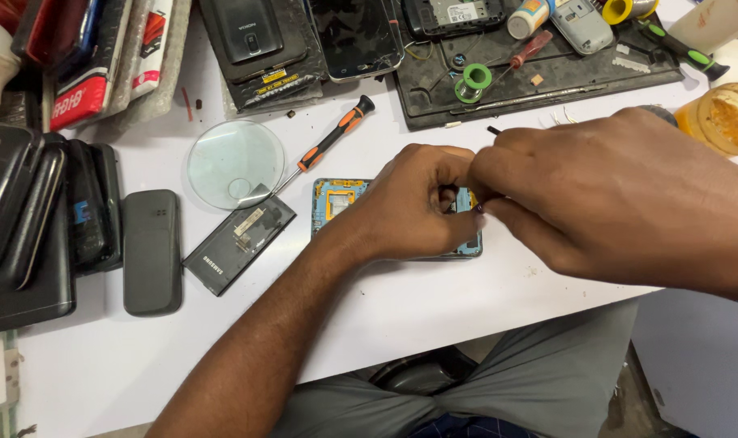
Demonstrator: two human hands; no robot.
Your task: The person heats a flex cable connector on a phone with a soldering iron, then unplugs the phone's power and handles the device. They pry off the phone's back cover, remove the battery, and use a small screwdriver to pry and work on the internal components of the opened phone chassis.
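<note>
Hands meet over an opened phone body (pixel 336 203), blue inside with yellow parts, which lies flat on our white table (pixel 434 308) near its front edge. Our left hand (pixel 418 203) curls closed on the phone's middle, fingers (pixel 442 166) bent onto it. Our right hand (pixel 580 186) pinches its fingertips shut beside the left; what they grip is too small to tell. Just left of the phone lie a dark rectangular battery (pixel 238 243) with a pale label, a round clear lens (pixel 235 162) and an orange-and-black screwdriver (pixel 328 139). A dark phone cover (pixel 152 251) sits farther left. At the far left corner we see a red-and-white package (pixel 81 97) standing tilted among sleeves. An amber tub (pixel 726 118) rests at the right.
</note>
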